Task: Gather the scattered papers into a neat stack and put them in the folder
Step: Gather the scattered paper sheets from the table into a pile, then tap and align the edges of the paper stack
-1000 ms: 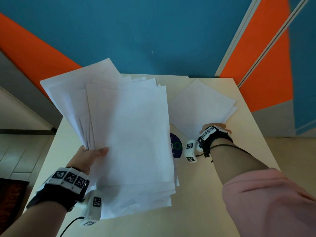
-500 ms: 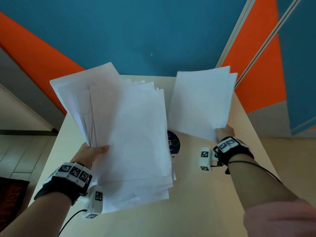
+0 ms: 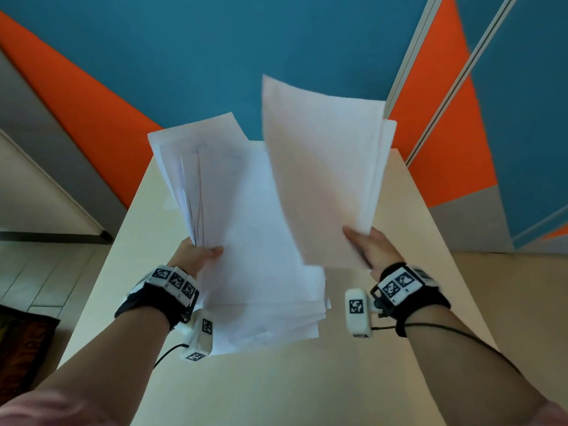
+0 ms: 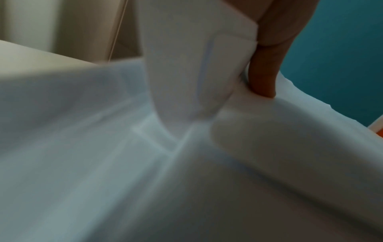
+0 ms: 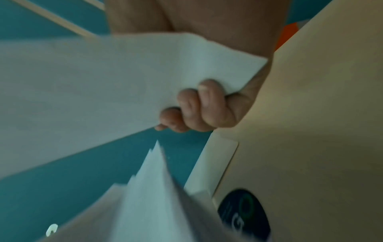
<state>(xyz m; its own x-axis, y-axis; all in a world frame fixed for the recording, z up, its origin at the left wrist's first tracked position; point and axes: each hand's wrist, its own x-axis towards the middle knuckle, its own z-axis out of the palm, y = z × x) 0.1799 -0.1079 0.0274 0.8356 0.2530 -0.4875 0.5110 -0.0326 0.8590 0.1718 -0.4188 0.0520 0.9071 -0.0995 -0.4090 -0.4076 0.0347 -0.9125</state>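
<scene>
Left hand: your left hand (image 3: 196, 256) grips the large stack of papers (image 3: 246, 241) at its left edge, thumb on top and curled over the sheets; the remaining fingers are hidden beneath. In the left wrist view only one finger (image 4: 263, 77) shows, pressed against the paper.
Large stack: uneven, its sheets fanned at both top and bottom edges, held above the table (image 3: 307, 388). Its right side is covered by the second bundle.
Right hand: your right hand (image 3: 365, 250) holds a smaller bundle of sheets (image 3: 319, 173) by the lower right corner. In the right wrist view its fingers (image 5: 199, 106) are curled together, clamped on the paper's underside.
Smaller bundle: raised upright, overlapping the large stack's right edge; whether the two touch cannot be told. Blur softens its left edge, so the sheet count cannot be read.
Folder: a cream folder (image 5: 217, 165) lies on the table, visible only in the right wrist view and partly cut off by the papers. In the head view it is hidden behind the sheets.
Dark round sticker: a sticker (image 5: 244, 214) sits on the table near the folder; its lettering is too blurred to read.
</scene>
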